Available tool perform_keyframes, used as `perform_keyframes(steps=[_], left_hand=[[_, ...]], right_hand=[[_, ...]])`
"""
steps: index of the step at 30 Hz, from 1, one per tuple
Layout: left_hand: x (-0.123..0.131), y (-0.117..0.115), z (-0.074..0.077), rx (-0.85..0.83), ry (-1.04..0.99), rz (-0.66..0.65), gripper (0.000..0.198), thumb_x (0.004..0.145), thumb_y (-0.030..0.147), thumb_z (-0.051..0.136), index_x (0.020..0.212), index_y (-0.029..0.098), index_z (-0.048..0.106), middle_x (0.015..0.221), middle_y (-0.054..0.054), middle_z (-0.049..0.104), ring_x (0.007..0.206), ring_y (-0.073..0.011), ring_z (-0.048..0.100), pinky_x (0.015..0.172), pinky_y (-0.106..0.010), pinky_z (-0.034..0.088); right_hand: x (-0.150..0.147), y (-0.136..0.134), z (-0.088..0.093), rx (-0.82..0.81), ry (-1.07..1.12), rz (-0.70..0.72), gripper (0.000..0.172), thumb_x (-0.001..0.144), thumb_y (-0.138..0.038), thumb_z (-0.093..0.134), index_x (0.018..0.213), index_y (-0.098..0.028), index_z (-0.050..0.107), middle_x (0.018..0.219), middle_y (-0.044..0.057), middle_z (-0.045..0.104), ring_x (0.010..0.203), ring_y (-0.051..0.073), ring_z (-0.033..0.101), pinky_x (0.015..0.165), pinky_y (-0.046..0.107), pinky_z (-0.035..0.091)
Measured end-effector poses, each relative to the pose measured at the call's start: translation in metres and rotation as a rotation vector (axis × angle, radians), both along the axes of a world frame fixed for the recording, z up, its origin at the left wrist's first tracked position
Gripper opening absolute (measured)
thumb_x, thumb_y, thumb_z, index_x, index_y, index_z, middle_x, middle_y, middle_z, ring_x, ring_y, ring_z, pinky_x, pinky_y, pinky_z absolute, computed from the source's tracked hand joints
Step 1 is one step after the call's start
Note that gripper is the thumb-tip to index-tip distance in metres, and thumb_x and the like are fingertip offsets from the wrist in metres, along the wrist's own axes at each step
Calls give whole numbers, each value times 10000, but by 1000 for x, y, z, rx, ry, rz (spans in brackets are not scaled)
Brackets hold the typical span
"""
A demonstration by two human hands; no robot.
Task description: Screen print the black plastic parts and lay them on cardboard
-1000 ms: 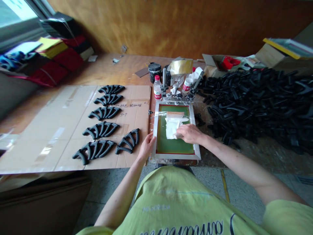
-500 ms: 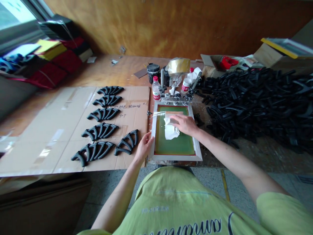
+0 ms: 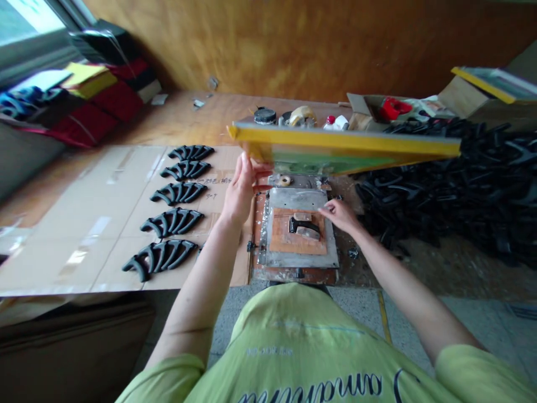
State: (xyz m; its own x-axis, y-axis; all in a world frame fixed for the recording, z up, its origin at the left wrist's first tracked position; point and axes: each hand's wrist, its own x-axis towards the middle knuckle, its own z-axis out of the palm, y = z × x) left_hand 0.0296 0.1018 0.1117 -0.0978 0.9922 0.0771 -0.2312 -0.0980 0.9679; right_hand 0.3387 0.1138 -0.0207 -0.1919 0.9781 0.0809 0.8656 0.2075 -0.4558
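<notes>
Black plastic part (image 3: 302,226) sits on the jig plate (image 3: 293,254), frame centre. Right hand (image 3: 340,215), fingers half curled, is at its right end; grip indiscernible. Left hand (image 3: 239,193) clasps the upturned screen frame (image 3: 344,143). Five laid-out parts (image 3: 174,221) on cardboard (image 3: 84,224), left; big heap (image 3: 461,173) right, undone.

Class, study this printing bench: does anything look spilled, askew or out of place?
Pale smears streak the left edge of the base plate under the raised screen frame. The black parts at right lie in a loose heap. Nothing looks broken.
</notes>
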Motion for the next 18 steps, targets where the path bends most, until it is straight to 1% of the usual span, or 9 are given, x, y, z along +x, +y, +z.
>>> perform_keyframes(steps=[2, 5, 7, 9, 10, 13, 15, 17, 18], left_hand=[[4, 11, 0, 5, -28, 29, 501, 967, 590, 392, 1267, 219, 546, 1013, -70, 694, 981, -195, 683, 742, -285, 552], [17, -8, -29, -79, -55, 77, 532, 910, 638, 482, 1189, 197, 584, 1001, -84, 716, 919, -193, 699, 698, -272, 554], [30, -40, -62, -290, -37, -70, 584, 815, 678, 599, 1073, 155, 637, 944, -118, 733, 848, -218, 710, 629, -275, 553], [45, -79, -94, -594, -18, -353, 643, 728, 690, 689, 1047, 132, 667, 1007, -170, 737, 887, -278, 715, 594, -307, 562], [51, -96, -108, -661, -60, -375, 645, 729, 696, 683, 1061, 143, 667, 1067, -171, 731, 946, -286, 709, 616, -314, 571], [54, -128, -133, -712, -238, -226, 564, 778, 663, 658, 1018, 153, 649, 1132, -150, 717, 998, -254, 701, 692, -309, 586], [40, -134, -142, -714, -271, -82, 500, 800, 609, 668, 988, 147, 628, 1127, -147, 718, 916, -223, 722, 667, -286, 583], [13, -134, -150, -713, -211, 60, 447, 837, 571, 643, 987, 151, 605, 1141, -149, 716, 839, -193, 734, 630, -262, 572], [-4, -135, -155, -702, -163, 140, 424, 866, 562, 609, 977, 153, 593, 1148, -150, 714, 818, -178, 737, 623, -246, 565]], right_hand=[[-23, -19, -16, -5, -115, 81, 268, 820, -429, 729, 844, -172, 658, 959, 91, 672, 941, 233, 608, 856, 362, 476], [-50, -36, -19, -37, -227, 98, 183, 869, -330, 687, 791, -178, 621, 922, 91, 674, 941, 230, 595, 847, 336, 458], [-64, -48, -13, -67, -211, 17, 153, 923, -301, 614, 824, -185, 604, 853, 81, 671, 851, 210, 600, 767, 305, 457], [-82, -65, -6, -39, -143, -36, 153, 957, -323, 561, 873, -200, 595, 827, 74, 666, 813, 208, 598, 722, 299, 456], [-91, -76, -3, -5, -104, -14, 152, 964, -329, 546, 885, -208, 593, 840, 76, 667, 829, 213, 598, 727, 304, 460], [-110, -98, 1, 79, -3, 268, 117, 966, -278, 539, 889, -217, 603, 928, 74, 681, 941, 214, 592, 829, 322, 467], [-100, -92, -1, 91, 34, 417, 130, 965, -228, 524, 879, -216, 620, 956, 63, 690, 983, 204, 588, 892, 327, 455], [-66, -67, -5, 92, 38, 321, 174, 967, -202, 493, 866, -214, 636, 948, 63, 697, 977, 203, 597, 903, 337, 454], [-43, -49, -8, 93, 33, 179, 193, 961, -188, 475, 861, -208, 640, 944, 71, 699, 956, 207, 606, 885, 342, 460]])
